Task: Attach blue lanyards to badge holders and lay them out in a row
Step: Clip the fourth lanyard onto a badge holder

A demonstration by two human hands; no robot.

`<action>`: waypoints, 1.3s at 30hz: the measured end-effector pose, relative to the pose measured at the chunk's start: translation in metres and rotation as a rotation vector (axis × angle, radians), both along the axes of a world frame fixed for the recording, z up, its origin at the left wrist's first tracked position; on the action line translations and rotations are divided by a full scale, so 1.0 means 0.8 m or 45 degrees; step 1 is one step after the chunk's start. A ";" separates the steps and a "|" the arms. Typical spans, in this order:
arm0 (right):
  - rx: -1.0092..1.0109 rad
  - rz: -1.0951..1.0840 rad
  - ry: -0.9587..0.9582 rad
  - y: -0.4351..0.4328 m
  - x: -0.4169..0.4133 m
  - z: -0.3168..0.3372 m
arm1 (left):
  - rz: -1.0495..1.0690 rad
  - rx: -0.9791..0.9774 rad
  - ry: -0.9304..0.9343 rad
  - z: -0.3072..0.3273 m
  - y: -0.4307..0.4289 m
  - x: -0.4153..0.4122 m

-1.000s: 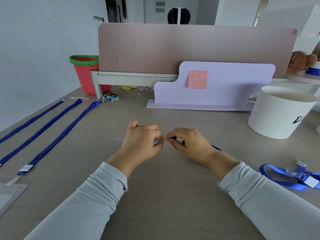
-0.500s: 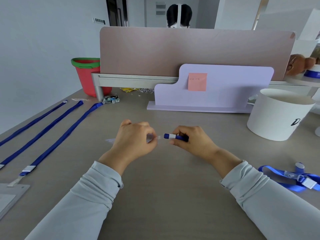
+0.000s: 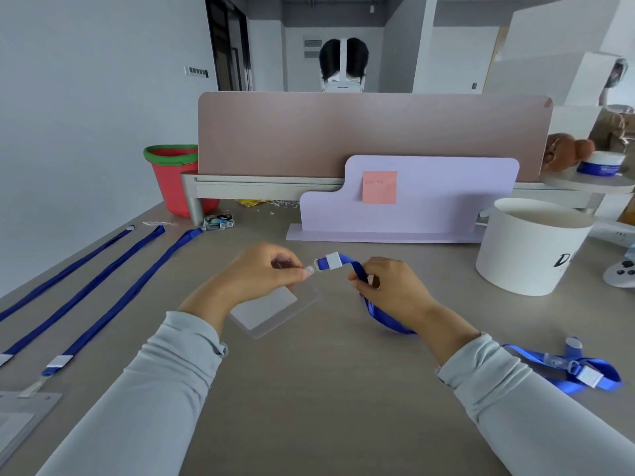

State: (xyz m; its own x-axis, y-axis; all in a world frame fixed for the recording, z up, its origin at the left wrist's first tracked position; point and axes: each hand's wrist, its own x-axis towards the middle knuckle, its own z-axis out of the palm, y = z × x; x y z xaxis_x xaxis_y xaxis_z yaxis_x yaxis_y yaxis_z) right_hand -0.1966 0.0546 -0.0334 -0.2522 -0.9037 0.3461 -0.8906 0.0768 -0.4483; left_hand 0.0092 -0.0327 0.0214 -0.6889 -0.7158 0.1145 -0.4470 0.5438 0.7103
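Note:
My left hand (image 3: 256, 276) pinches the top of a clear badge holder (image 3: 275, 310) and the small clear snap strap at its edge; the holder hangs tilted under the hand, just above the table. My right hand (image 3: 388, 290) grips a blue lanyard (image 3: 347, 266) a little behind its white clip end, which points left at the snap. The rest of that lanyard loops down under my right wrist. Three blue lanyards (image 3: 113, 297) lie in a row at the left, the nearest joined to a badge holder (image 3: 20, 417). A loose blue lanyard (image 3: 563, 369) lies at the right.
A lilac board with a pink note (image 3: 405, 197) stands behind my hands, in front of a desk divider (image 3: 371, 135). A white round box (image 3: 529, 245) is at the right, a red bucket (image 3: 175, 180) at the back left. A person sits beyond the divider.
My hands have drawn apart. The badge holder has come into sight under my left hand, and my right hand has slid back along the lanyard, baring its white clip end.

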 end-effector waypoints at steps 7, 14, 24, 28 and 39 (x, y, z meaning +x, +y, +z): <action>0.034 -0.159 -0.222 0.032 -0.028 -0.001 | -0.110 0.150 0.177 -0.015 0.021 -0.051; 0.021 -0.396 -0.192 0.111 -0.079 0.005 | -0.228 0.144 0.288 -0.028 0.055 -0.119; 0.439 -0.782 -0.076 0.234 -0.129 -0.007 | -0.239 0.087 0.429 -0.040 0.114 -0.209; 0.586 -0.724 -0.198 0.257 -0.129 -0.022 | -0.287 0.036 0.416 -0.042 0.131 -0.227; 0.335 -0.743 -0.201 0.249 -0.138 -0.031 | -0.200 0.085 0.490 -0.044 0.128 -0.232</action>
State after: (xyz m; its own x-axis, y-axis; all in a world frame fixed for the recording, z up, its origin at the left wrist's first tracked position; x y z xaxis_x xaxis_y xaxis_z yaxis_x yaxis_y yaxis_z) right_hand -0.3068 0.2534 -0.0583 -0.7557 -0.6529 0.0508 -0.5949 0.6520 -0.4702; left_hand -0.1761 0.0694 -0.0141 -0.7061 -0.6201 0.3420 -0.0573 0.5314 0.8452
